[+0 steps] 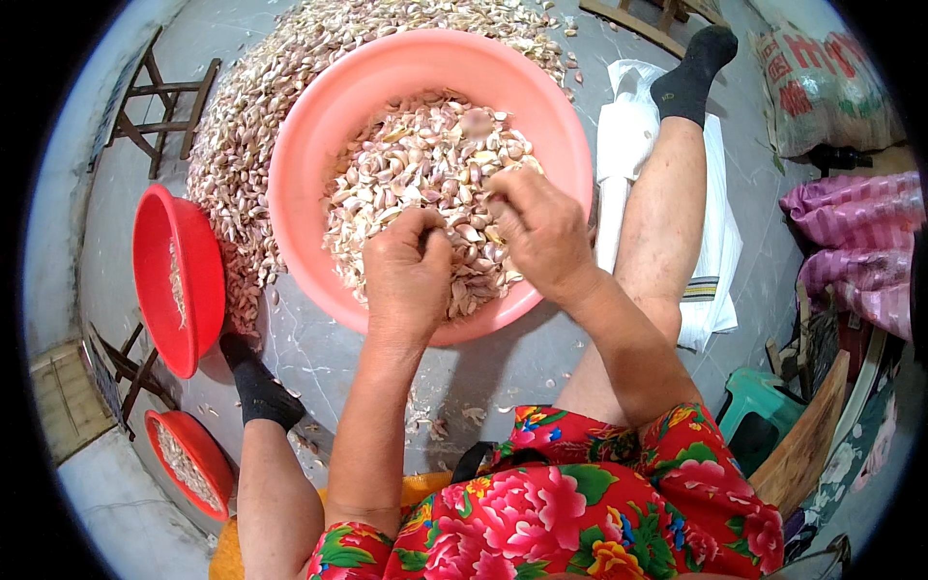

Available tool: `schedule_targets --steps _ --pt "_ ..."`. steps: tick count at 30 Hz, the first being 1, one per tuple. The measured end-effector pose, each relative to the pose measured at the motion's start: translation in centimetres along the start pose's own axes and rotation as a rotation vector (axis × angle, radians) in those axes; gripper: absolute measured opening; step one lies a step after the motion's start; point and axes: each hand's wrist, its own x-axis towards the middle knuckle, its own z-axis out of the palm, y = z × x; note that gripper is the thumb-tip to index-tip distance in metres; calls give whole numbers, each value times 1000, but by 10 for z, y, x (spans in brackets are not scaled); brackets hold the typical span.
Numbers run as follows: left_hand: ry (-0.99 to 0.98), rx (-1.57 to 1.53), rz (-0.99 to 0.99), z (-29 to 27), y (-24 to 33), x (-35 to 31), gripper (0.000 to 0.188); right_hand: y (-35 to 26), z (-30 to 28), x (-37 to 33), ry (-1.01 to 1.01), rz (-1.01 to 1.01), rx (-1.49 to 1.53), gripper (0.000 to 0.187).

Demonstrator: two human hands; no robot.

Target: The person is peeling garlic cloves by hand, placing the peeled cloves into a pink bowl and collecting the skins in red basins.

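A large pink basin (430, 43) stands in front of me, filled with loose garlic cloves (387, 174) with whitish and purple skins. Over its near part my left hand (408, 271) is closed, thumb against curled fingers; whatever it pinches is hidden. To its right my right hand (546, 232) is closed too, with bent fingers just above the cloves, and I cannot make out anything in it. A gap separates the hands. Near the far side of the cloves, a small blurred pinkish blob (476, 123) shows, too smeared to name.
A big heap of garlic cloves (242, 135) lies on the floor behind and left of the basin. Two red basins (198, 290) (217, 464) stand at left, near wooden stools (164, 97). White sacks (715, 193), a pink striped bag (860, 222) and a green plastic stool (759, 406) are at right.
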Motion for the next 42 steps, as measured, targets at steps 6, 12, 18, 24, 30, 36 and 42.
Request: schedule_targets --steps 6,12,18,24,30,36,42 --pt "139 -394 179 -3 -3 2 23 11 1 7 150 118 -33 31" --pt "505 -126 308 -62 -46 19 23 3 -2 4 48 46 45 34" --pt "745 -282 340 -96 -66 18 24 -34 39 -14 -322 -498 -51 32" --pt "751 -220 384 -94 -73 16 22 -33 69 -13 -453 -643 -167 27" --pt "733 -235 423 -93 -76 13 20 -10 61 18 -382 -538 -378 27" --pt "720 -223 451 -92 -77 14 19 32 31 42 -263 -315 -368 34" --pt "760 -207 505 -89 -86 17 19 43 13 43 -96 -62 7 24"
